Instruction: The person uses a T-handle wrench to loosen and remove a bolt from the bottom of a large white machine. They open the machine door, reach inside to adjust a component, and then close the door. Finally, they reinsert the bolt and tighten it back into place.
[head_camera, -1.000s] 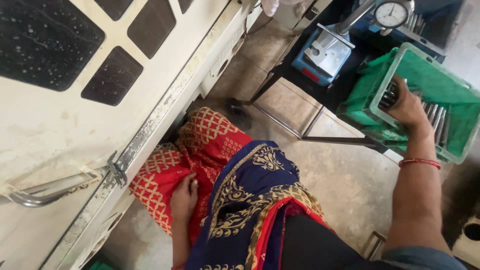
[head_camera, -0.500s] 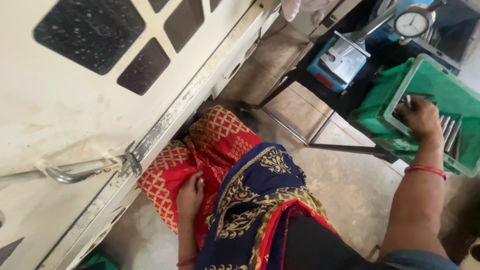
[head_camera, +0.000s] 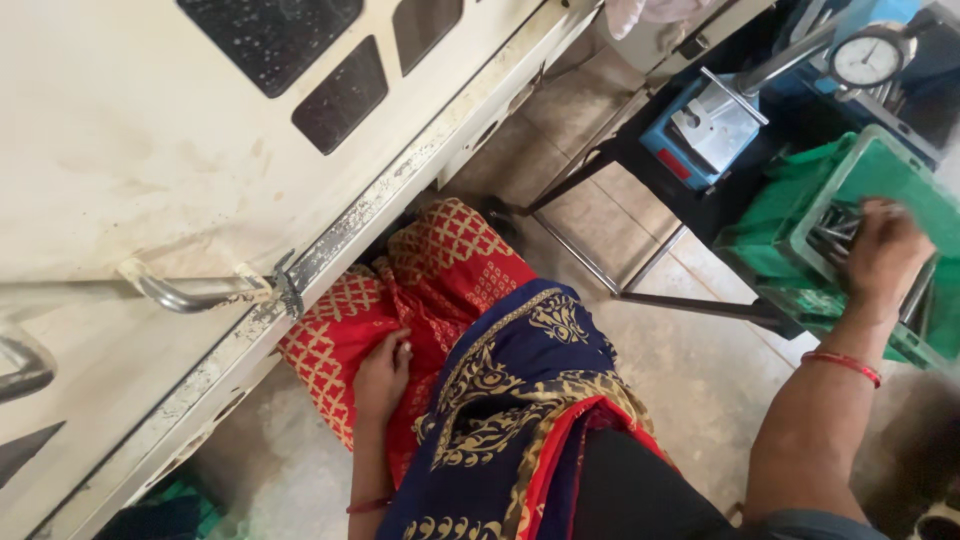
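In a green crate (head_camera: 880, 175) beside the seated worker, a bundle of metal rods (head_camera: 835, 232) lies under the right hand (head_camera: 885, 250), whose fingers curl down among them; whether they grip one cannot be told. The left hand (head_camera: 382, 372) rests loosely, holding nothing, on red patterned cloth (head_camera: 440, 270). One dial gauge (head_camera: 866, 60) stands behind.
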